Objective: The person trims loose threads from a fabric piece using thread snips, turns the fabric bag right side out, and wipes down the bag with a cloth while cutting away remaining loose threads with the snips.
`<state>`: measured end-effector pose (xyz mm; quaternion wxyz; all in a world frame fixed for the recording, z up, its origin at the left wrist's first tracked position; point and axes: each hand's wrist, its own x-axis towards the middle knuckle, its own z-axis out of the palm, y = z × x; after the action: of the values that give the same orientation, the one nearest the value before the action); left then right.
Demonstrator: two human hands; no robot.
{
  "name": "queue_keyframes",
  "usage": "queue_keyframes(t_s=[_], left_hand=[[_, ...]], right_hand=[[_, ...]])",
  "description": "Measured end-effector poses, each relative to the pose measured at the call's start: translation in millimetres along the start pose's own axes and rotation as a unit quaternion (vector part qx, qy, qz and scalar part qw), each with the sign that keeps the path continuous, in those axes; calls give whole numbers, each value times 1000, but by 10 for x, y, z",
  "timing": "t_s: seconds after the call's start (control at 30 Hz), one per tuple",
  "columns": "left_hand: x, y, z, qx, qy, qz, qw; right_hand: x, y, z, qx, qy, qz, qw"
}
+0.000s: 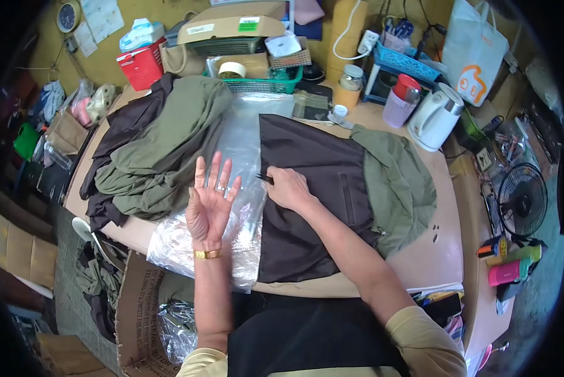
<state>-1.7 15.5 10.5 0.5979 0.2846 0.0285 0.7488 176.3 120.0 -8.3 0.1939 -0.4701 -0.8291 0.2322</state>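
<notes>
My left hand is raised palm up with its fingers spread, holding nothing. A gold-coloured watch or bracelet circles that wrist. Below it lies clear plastic sheeting. My right hand is closed on a small black pointed tool, whose kind I cannot make out. It rests over the left edge of a dark garment spread flat, with a slit-like pocket on it. An olive green part of the garment extends to the right.
Olive and black garments are heaped on the table's left. At the back stand a green basket, a jar, a tumbler and a white kettle. A fan is at right, a cardboard box below left.
</notes>
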Motion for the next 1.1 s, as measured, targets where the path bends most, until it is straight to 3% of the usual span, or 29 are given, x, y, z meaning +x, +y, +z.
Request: queue_keyframes(t_s=[0.03,0.07,0.1,0.13,0.17,0.2,0.23,0.3,0.37,0.4,0.43,0.5,0.53,0.57,0.6,0.63,0.7,0.77,0.83,0.9,0.97,1.03,1.1], left_hand=[[-59,-12,13,-2,-2,-5,1000],[-109,-24,31,174,54,-45,982],[-166,-48,54,346,107,-82,929],[-220,-106,94,461,135,-116,869],[-241,-120,148,462,133,-119,869],[-261,-120,218,464,150,-115,866],[-272,-126,262,465,167,-108,862],[-291,10,298,386,108,-79,913],[-374,54,532,419,125,-86,895],[-484,174,494,486,-15,-141,862],[-566,290,452,540,-154,-191,805],[-543,80,772,508,-354,-237,749],[-548,52,956,528,-354,-347,690],[-547,34,1065,539,-349,-452,619],[-644,-73,904,582,-376,-396,602],[-652,-114,884,580,-375,-398,604],[-638,-165,882,708,-288,-354,539],[-618,-178,931,725,-271,-335,537],[-630,-244,999,700,-146,-331,616],[-671,-338,1026,693,-116,-352,619],[-806,-540,937,755,-222,-88,610],[-938,-853,1006,769,-207,-90,598],[-1005,-1076,947,781,-195,-97,585]], right_hand=[[37,2,-8,42,1,3,999],[103,-8,-21,84,3,4,996],[238,49,50,97,18,-20,995],[395,57,87,199,27,-40,979],[528,73,71,300,36,-60,951],[546,8,-199,485,-46,-21,873],[479,-132,-602,646,-127,19,752],[219,-307,-1290,709,-42,-8,703],[-126,12,-1820,740,12,-33,671],[-237,291,-1908,709,91,-39,698],[-466,536,-1992,657,157,13,738],[-643,1824,-1852,534,91,174,822],[-842,1818,-1755,453,115,255,847],[-1030,1942,-1671,464,81,242,848],[-1157,2080,-1608,475,48,231,848],[-1209,2122,-1574,474,46,234,848],[-1282,2193,-1516,520,96,197,826],[-1227,2278,-1493,535,119,221,807],[-1188,2357,-1482,432,144,269,849],[-1081,2731,-1305,374,159,259,876],[-904,2802,-1246,314,174,243,901],[-663,2498,-1343,305,184,257,898],[-474,1116,-1713,119,158,85,977]])
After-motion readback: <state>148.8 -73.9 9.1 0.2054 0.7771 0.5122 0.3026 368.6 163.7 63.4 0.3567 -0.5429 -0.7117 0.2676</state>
